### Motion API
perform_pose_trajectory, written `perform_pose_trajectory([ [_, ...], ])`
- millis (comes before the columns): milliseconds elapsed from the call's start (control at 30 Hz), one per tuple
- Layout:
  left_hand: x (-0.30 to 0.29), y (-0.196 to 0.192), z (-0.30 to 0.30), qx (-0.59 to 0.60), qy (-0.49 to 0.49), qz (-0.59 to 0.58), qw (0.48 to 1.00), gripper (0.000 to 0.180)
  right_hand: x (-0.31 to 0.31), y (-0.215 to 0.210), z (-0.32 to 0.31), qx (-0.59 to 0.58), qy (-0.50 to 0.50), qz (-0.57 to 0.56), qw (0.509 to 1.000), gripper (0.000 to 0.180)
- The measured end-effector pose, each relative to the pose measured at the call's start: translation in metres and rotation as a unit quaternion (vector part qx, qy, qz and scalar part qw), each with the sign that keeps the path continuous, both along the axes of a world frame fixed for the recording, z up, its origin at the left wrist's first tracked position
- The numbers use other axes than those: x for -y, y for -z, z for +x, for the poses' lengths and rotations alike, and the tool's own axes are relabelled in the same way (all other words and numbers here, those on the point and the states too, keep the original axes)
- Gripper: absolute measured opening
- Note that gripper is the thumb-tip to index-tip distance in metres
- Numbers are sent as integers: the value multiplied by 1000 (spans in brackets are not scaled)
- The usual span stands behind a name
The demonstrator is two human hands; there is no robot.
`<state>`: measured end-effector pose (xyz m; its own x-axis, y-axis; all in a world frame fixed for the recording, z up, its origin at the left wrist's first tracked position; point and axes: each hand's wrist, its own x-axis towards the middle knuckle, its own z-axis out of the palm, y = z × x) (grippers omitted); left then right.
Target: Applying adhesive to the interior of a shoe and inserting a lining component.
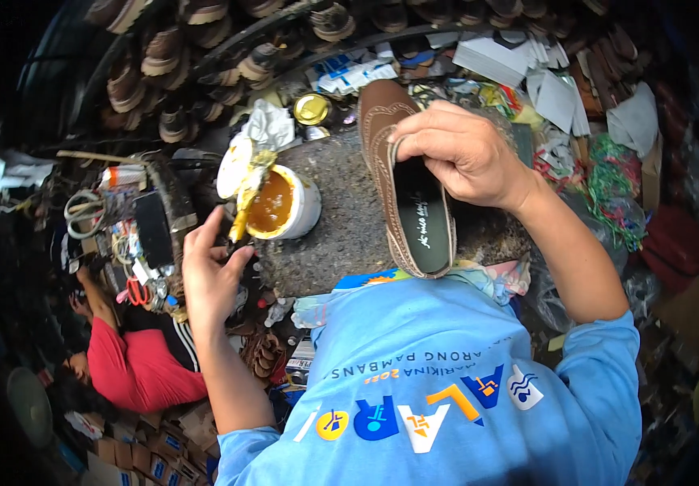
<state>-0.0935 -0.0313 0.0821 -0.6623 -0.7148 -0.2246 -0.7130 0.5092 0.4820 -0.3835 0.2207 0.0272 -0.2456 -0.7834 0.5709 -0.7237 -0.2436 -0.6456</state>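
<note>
My right hand point(471, 154) pinches the top edge of a brown leather slip-on shoe point(383, 121), which points away from me with its dark insole point(422, 212) facing up. The shoe has pale stitching along its side. Left of it, a white tub point(307, 202) holds amber, glue-like liquid point(272, 206). A glue-crusted yellow brush point(242, 220) lies across the tub's left rim, beside a white lid-like piece point(233, 170). My left hand point(210, 275) is at the brush's near end with thumb and fingers apart, not visibly gripping it.
Beneath the shoe and tub is a worn dark work board point(341, 174). Beyond it stand a yellow-topped can point(312, 109), crumpled paper and racks of shoes point(161, 57). Scissors point(137, 290) and small tools lie left. A person in red point(143, 368) is at lower left. Plastic bags point(612, 186) crowd the right.
</note>
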Motion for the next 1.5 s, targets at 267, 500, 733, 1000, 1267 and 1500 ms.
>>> perform_pose_trajectory([
  [267,-1,12,-22,-290,2,-15,957,24,7,-14,0,-6,-54,55,997,16],
  [500,7,-46,-30,-452,-1,12,892,11,6,-13,-7,48,-48,98,993,14],
  [733,18,32,-24,-279,50,-66,957,11,7,-14,-9,64,-54,119,989,21],
  [1000,63,37,1,-450,-249,535,670,22,5,-14,-7,84,-39,128,987,26],
  [1267,66,27,22,-241,-271,453,814,18,13,-12,-16,179,-67,194,962,31],
  [1500,41,-93,-3,-620,-51,463,631,36,9,-17,-15,243,-102,246,933,37],
])
